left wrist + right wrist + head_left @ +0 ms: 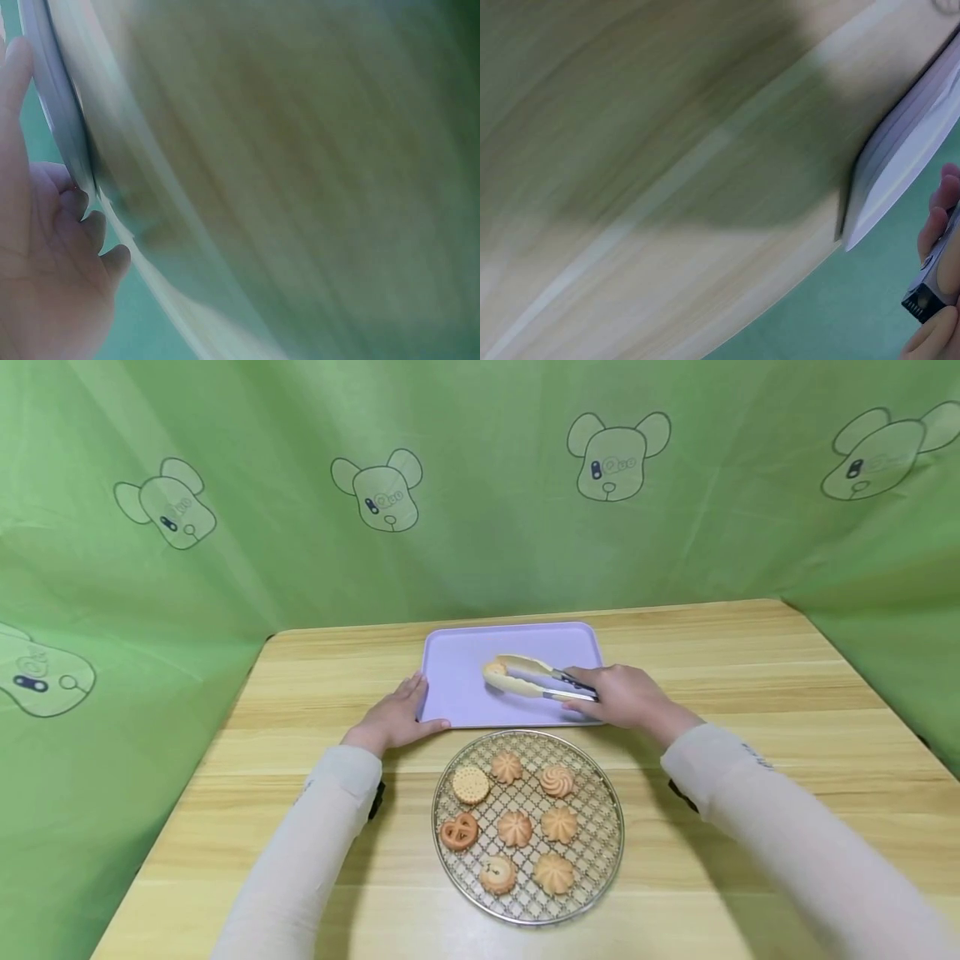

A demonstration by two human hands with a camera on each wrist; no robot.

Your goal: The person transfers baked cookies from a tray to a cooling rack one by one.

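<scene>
Item: right hand (626,695), centre-right of the head view, fingers curled round the handle end of cream-tipped tongs (534,680); the tongs lie over the lilac tray (465,693) with the tips pointing toward frame left, pinching one pale biscuit (494,671) at the middle of the tray, just above or on its surface, which cannot be told. Item: left hand (397,717), left of centre, fingers straight and relaxed, resting against the tray's near left corner with the thumb on its rim; the left wrist view shows the fingertips (75,201) tucked at the tray edge (56,105). Item: round wire rack (600,852), lower centre of the frame, just below the tray, bearing seven biscuits: one round ridged biscuit (470,784) upper left, one pretzel-shaped biscuit (458,832) at left, one ring-topped biscuit (498,873) at the bottom, and four swirled or flower-shaped pieces, among them a swirl (557,781) upper right. Item: wooden table (750,677), carrying tray and rack. Item: green cloth backdrop (480,485) with printed bear heads, filling the upper frame and both sides. The right wrist view is blurred, showing the tray corner (900,180) and the tongs' dark handle end (926,300) in the fingers.
</scene>
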